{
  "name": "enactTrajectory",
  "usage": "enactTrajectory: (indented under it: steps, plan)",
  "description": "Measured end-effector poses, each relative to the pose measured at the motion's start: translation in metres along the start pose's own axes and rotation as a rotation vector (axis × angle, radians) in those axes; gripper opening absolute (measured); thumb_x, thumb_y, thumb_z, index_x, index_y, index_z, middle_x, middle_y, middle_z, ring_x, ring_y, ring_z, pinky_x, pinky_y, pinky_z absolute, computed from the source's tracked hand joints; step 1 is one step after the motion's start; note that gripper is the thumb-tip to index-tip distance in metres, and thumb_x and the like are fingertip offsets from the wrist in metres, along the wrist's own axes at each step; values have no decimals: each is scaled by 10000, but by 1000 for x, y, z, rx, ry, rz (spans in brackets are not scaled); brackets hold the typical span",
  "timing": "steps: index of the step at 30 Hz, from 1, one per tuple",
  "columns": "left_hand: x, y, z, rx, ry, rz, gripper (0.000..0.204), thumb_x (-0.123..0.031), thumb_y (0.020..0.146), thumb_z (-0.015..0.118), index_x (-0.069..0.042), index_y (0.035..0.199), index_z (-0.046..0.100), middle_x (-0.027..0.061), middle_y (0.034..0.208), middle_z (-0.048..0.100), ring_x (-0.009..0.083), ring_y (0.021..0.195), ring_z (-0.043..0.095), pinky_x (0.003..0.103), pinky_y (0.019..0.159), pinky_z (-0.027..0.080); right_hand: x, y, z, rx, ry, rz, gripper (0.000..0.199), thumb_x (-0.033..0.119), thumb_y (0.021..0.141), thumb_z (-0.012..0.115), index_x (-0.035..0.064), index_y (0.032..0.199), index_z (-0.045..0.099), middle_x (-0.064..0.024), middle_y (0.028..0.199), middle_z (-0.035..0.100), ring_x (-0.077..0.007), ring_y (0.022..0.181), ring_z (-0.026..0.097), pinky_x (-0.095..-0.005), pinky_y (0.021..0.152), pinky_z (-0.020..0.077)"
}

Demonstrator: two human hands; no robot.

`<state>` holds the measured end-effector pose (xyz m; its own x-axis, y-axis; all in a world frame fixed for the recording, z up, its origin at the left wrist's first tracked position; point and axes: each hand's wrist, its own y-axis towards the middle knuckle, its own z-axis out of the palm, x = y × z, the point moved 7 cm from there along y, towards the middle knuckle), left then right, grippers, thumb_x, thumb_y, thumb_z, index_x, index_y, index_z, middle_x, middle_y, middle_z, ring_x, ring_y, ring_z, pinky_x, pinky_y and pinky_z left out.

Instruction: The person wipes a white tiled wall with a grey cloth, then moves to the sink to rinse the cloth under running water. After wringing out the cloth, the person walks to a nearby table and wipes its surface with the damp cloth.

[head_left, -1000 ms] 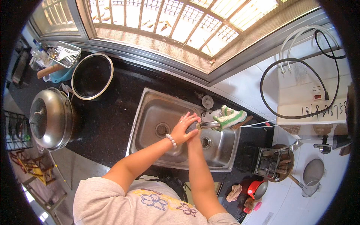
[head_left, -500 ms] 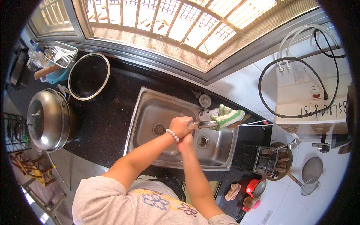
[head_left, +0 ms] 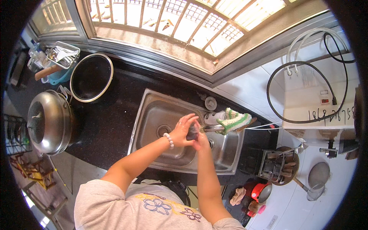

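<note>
Over the double-bowl steel sink, my left hand wears a ring and a pale bead bracelet, its fingers spread and curved and holding nothing. Close against it is my right hand, under the end of the faucet. Its fingers look stretched upward, partly covered by the left hand and blurred by what looks like running water. A green and white knitted cloth hangs over the faucet's back part. Behind the faucet lies a white cylindrical container.
A large lidded steel pot and a round dark lid or tray with a pale rim stand on the black counter at left. A utensil rack and a red pot are at right. A barred window lies ahead.
My hands were clasped together beside the faucet end. Now they have come apart somewhat, the left fingers have spread, and the right hand has shifted slightly right under the faucet.
</note>
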<state>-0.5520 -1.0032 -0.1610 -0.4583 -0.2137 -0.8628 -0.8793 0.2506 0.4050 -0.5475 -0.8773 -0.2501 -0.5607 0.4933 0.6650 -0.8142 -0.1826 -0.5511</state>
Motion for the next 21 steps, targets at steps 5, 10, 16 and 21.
enactTrajectory:
  steps: [5, 10, 16, 21]
  plan:
    - [72, -47, 35, 43, -1085, -870, 497, -350, 939, 473, -279, 1393, 285, 83, 1360, 371, 267, 1209, 416, 472, 899, 446, 21, -7, 24, 55, -14, -153, 484, 4, 848, 480, 90, 1321, 423, -126, 1232, 520, -240, 1070, 544, -381, 938, 453]
    - [79, -52, 51, -15, -1004, -857, 350, -241, 953, 439, -183, 1297, 419, 39, 1164, 528, 172, 1020, 528, 351, 772, 491, 32, -21, 28, -256, -675, -729, 384, -36, 771, 422, 41, 1107, 592, -155, 1240, 520, -286, 1096, 523, -378, 962, 399]
    - [80, -26, 44, -36, -480, -643, 314, -216, 958, 351, -18, 1127, 525, 80, 1067, 568, 158, 903, 534, 293, 770, 446, 35, -63, 86, -310, -1269, -1048, 449, 23, 727, 424, 50, 1147, 579, -201, 1253, 461, -334, 1166, 432, -409, 1006, 329]
    - [115, -53, 72, -155, -762, -1142, 611, -566, 894, 422, -4, 791, 641, 60, 764, 606, 184, 717, 548, 306, 707, 438, 32, -54, 83, -328, -1287, -1118, 386, 417, 776, 635, 64, 833, 489, -129, 839, 560, -333, 797, 566, -432, 679, 425]
